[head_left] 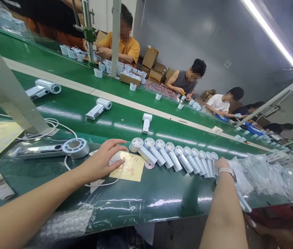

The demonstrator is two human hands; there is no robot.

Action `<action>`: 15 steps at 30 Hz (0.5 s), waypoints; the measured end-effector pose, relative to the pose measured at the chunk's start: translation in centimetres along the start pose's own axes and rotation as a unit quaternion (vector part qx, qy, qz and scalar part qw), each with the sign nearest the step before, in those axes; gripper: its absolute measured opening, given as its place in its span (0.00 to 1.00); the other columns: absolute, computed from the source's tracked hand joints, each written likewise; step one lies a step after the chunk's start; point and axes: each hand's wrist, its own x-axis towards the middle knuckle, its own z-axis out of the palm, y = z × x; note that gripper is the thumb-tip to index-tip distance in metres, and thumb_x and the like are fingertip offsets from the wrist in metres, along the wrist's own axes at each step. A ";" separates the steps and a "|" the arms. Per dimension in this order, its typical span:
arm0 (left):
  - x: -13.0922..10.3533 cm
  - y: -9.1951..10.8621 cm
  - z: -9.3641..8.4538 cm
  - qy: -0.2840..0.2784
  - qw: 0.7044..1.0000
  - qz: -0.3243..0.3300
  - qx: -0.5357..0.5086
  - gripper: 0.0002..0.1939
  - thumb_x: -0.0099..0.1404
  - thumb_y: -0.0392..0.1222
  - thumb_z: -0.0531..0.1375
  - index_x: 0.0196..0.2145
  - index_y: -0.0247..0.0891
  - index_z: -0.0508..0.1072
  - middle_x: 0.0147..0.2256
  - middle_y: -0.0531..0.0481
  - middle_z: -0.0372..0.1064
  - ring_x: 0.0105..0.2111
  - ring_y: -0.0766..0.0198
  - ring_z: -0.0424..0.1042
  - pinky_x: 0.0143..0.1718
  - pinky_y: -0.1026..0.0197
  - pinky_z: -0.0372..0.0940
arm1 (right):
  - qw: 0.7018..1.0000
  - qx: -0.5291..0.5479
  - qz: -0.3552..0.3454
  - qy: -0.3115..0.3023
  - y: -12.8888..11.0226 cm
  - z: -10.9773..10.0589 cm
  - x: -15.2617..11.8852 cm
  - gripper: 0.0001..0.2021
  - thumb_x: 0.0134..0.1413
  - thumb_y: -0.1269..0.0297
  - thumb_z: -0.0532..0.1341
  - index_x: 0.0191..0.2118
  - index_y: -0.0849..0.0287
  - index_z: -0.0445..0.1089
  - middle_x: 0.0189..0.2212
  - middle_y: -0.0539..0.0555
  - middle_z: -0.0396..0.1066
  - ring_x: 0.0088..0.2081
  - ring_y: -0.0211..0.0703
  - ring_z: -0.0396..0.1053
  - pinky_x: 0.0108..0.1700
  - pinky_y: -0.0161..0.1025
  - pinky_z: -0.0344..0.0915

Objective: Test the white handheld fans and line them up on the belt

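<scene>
A row of several pale blue-white handheld fans [171,155] leans side by side on the green bench, round grilles at the back and handles towards me. My left hand [110,157] is by the row's left end, fingers spread and holding nothing, over a yellow paper [132,167] with red handwriting. At the right end of the row is my right hand [222,163], a watch on its wrist. It touches or nearly touches the last fan; its fingers are mostly hidden, so its grip cannot be made out. More handles [243,200] show beside the right forearm.
Clear plastic bags [266,174] are heaped at right. A larger fan-like device [76,148] with a white cable lies left, near a metal post [14,79]. Single fans [147,122] lie on the green conveyor [125,119]. Across it, several people work among white cups [98,72].
</scene>
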 end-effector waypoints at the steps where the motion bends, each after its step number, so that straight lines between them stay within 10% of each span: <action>1: 0.1 -0.1 0.0 -0.003 1.000 0.004 -0.002 0.18 0.69 0.54 0.57 0.49 0.43 0.76 0.58 0.39 0.69 0.60 0.45 0.67 0.62 0.38 0.64 | 1.000 0.005 0.009 0.007 -0.8 -0.8 -0.4 0.19 0.69 0.58 0.62 0.60 0.60 0.69 0.58 0.61 0.71 0.54 0.52 0.74 0.56 0.55 0.74; 7: 0.0 1.5 0.2 -0.020 0.996 0.078 -0.025 0.15 0.68 0.40 0.60 0.52 0.41 0.73 0.58 0.36 0.67 0.60 0.47 0.65 0.62 0.40 0.66 | 0.981 0.069 -0.181 0.017 -12.9 -4.0 -3.7 0.27 0.73 0.60 0.52 0.71 0.65 0.56 0.66 0.71 0.65 0.68 0.65 0.61 0.67 0.58 0.60; 15: 0.9 2.0 0.8 0.082 0.976 0.190 0.071 0.16 0.66 0.36 0.60 0.51 0.37 0.73 0.55 0.34 0.70 0.61 0.44 0.65 0.62 0.39 0.65 | 0.889 0.065 -0.430 -0.141 -34.8 -1.9 -12.4 0.17 0.67 0.57 0.65 0.57 0.59 0.72 0.56 0.58 0.73 0.53 0.50 0.74 0.55 0.53 0.74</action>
